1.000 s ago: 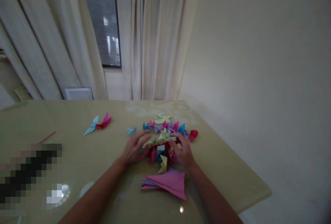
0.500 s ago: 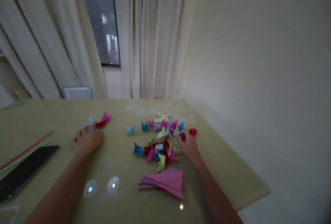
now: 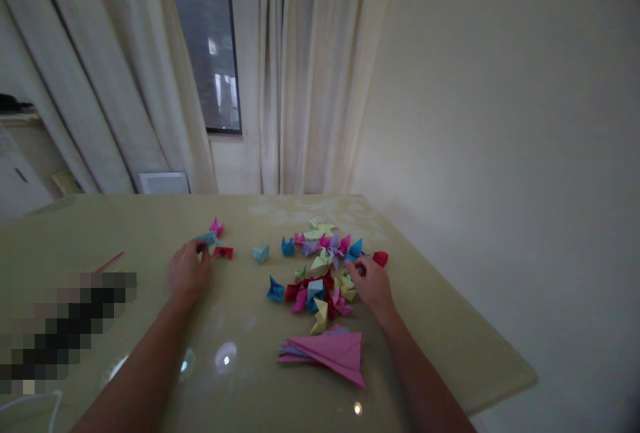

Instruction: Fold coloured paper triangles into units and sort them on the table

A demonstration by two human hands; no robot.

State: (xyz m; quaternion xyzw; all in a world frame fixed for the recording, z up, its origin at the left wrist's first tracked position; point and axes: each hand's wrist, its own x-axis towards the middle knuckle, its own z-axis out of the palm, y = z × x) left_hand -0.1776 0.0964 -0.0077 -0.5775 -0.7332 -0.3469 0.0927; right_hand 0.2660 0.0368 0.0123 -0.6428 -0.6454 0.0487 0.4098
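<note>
My left hand point(image 3: 190, 273) is closed in a pinch on a light blue folded-paper piece point(image 3: 208, 238) at the left of the table. Close by lie a dark red paper piece point(image 3: 223, 253) and a bright pink one point(image 3: 217, 226). My right hand point(image 3: 371, 284) is at the right side of the heap of folded paper pieces, its thumb and fingers curled together. Its fingertips are beside a blue paper piece point(image 3: 355, 249); whether they grip anything is hidden. Dark red point(image 3: 381, 258) folded paper lies just beyond the right knuckles.
Nearer me lies a stack of pink and purple folded paper point(image 3: 330, 353). A lone light blue piece point(image 3: 261, 253) sits between my hands. A pixelated dark object point(image 3: 75, 326) and a thin red stick point(image 3: 110, 262) are at the left. Curtains and a wall border the table point(image 3: 240, 393).
My left hand has closed around the light blue piece, and the pink and dark red pieces beside it now lie apart. My right hand remains at the heap, and the view has shifted slightly.
</note>
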